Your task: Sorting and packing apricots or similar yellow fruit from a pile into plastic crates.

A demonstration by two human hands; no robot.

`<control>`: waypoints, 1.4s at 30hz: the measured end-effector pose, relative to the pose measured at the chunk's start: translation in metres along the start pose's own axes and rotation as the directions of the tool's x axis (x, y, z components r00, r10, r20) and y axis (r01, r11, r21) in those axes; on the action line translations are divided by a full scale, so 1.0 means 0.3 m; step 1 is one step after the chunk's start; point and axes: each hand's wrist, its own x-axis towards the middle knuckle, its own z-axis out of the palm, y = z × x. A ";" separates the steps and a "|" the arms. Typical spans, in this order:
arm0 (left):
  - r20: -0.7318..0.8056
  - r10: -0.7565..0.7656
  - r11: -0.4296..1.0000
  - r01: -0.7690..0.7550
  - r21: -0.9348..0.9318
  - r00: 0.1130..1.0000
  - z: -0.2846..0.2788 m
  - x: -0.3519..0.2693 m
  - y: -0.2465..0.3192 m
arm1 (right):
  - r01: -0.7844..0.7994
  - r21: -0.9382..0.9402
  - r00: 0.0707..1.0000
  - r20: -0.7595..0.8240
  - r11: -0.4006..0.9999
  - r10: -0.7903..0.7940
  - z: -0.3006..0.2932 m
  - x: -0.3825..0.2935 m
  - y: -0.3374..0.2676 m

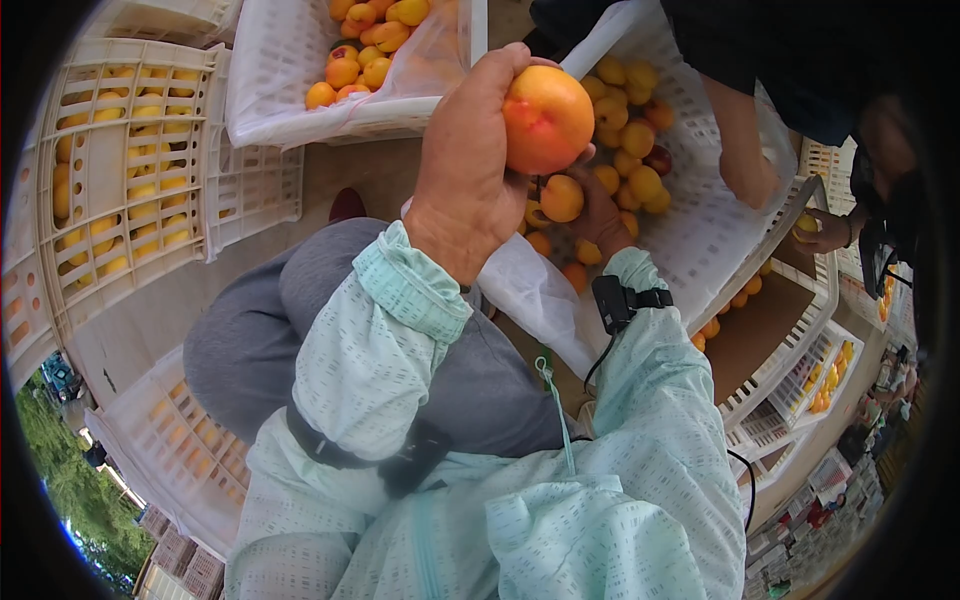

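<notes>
A large orange-yellow fruit with a reddish patch, perhaps a peach or nectarine [548, 120], is gripped in my left hand [469, 161], raised near the camera. Lower and to the right, my right hand [596, 210] reaches into a lined white plastic crate [694, 247], its fingers around a smaller yellow-orange fruit [562, 199]. My left hand partly hides the right fingers. Loose yellow fruits [637, 139] and a dark red one [658, 160] lie in that crate beside my right hand.
Another lined white crate [262, 120] of fruit stands ahead. Slatted crates of yellow fruit [127, 172] are stacked at the left. At the right, a person's forearm [739, 142] reaches over the crate, and another hand [829, 229] holds a fruit. More crates [806, 375] stand lower right.
</notes>
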 end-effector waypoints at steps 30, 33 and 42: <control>0.045 -0.053 0.994 0.048 0.102 0.998 -0.031 -0.033 -0.019 | 0.056 0.903 0.970 0.053 0.426 -0.239 -0.150 -0.692 -0.156; 0.030 -0.083 0.989 0.079 0.122 0.996 -0.035 -0.068 -0.041 | 0.201 0.953 0.949 -0.131 0.227 -0.288 -0.203 -0.917 -0.035; 0.130 -0.227 0.969 0.209 0.135 0.965 -0.027 -0.187 -0.132 | 0.461 0.884 0.876 -0.467 0.078 0.116 -0.331 -1.206 0.468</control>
